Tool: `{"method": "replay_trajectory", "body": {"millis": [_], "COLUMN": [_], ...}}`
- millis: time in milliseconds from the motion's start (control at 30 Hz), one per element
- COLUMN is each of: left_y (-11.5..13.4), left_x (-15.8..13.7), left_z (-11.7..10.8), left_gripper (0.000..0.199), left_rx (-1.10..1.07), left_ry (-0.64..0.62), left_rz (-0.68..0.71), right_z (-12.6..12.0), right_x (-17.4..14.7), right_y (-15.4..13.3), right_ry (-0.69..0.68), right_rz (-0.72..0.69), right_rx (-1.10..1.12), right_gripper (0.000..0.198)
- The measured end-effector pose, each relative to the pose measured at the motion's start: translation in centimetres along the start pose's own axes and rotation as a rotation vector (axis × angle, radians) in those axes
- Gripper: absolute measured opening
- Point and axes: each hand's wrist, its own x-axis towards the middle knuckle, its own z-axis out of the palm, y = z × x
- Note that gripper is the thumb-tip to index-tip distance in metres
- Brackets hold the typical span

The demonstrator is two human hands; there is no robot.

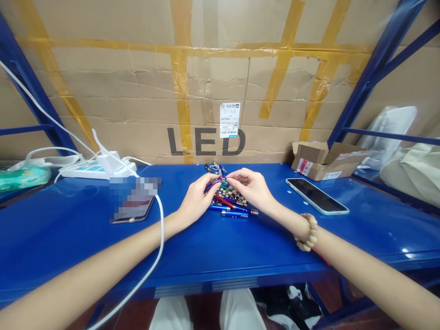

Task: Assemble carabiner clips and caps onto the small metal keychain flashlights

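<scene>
My left hand (199, 196) pinches a slim purple metal tube (210, 185), which looks like a mini flashlight. The fingers of my right hand (250, 185) close on its other end, where the two sets of fingertips nearly meet; small details there are hidden. Beneath both hands lies a heap of round silver button cells (237, 196). Red tubes (223, 201) and blue tubes (234, 214) lie along the near side of the heap. Behind my fingertips are more small tubes with a metal carabiner clip (215, 167).
A phone (316, 196) lies on the blue table (206, 256) at right, before an open cardboard box (319, 160). Another phone (134, 213), partly blurred, lies left. A white cable (161, 238) from the power strip (89, 168) crosses over my left forearm. A large carton (137, 101) stands behind.
</scene>
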Motion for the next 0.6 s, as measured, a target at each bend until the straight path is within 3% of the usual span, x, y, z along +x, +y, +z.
{"method": "replay_trajectory", "body": {"millis": [233,433,600], "left_y": [0.27,0.29,0.38], "left_x": [0.04,-0.13,-0.53], "left_z": [-0.09,-0.06,0.0], "left_gripper": [0.017,0.02,0.025], "left_rx": [0.003,0.025,0.035], "left_ry": [-0.003,-0.009,0.012], "left_rz": [-0.021,-0.025,-0.139], "right_z": [0.0,-0.23,-0.37], "right_x": [-0.2,-0.35,-0.39], "right_y": [0.06,-0.1,-0.68], "right_ry": [-0.028,-0.008,0.006], "right_rz": [-0.04,-0.211,-0.287], "right_rx": [-0.047,-0.272,-0.357], "right_gripper": [0.016,0.012,0.013]}}
